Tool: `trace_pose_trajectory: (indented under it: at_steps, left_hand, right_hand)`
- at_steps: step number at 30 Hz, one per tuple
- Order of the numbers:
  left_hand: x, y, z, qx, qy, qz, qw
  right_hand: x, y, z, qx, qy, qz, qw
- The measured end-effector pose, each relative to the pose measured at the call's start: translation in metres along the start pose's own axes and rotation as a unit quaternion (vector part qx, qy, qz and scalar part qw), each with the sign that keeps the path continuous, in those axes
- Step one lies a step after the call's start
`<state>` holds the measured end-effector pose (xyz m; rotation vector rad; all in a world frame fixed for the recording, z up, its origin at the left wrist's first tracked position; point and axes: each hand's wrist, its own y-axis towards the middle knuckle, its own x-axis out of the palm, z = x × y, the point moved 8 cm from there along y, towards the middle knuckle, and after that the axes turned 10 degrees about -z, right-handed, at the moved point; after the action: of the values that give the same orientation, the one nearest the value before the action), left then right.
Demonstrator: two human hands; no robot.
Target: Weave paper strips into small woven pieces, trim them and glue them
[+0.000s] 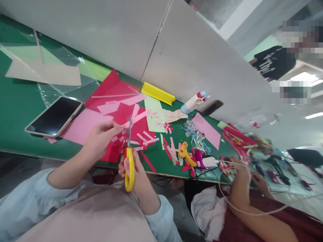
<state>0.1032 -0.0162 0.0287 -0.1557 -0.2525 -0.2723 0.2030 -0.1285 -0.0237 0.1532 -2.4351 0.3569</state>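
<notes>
My right hand (133, 164) is closed around yellow-handled scissors (129, 168), their blades pointing up and away from me. In a pinch, my left hand (106, 134) grips a pink paper strip (138, 117), which passes by the scissor blades. Whether the blades touch the strip I cannot tell. Below the blades, a woven pink-and-red paper piece (119, 138) is partly hidden by my hands. Red paper (112, 153) and a larger pink sheet (84, 126) lie under and beside my left hand. Cut pink strips (145, 138) are scattered right of the scissors.
A phone (54, 116) lies at the left. Along the wall are a yellow folded piece (157, 93) and a bottle (193, 102). A yellow glue gun (186, 153) and paper scraps lie to the right, near a co-worker's hand (238, 164) and a white cable (227, 200).
</notes>
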Motion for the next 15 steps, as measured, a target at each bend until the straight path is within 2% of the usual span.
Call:
trace_pose_trajectory:
  at_steps: [15]
  left_hand:
    - [-0.0007,-0.0010,0.0019,0.007,0.032,0.011,0.999]
  right_hand:
    - [-0.0016,0.0007,0.0027,0.000,0.014,-0.002,1.000]
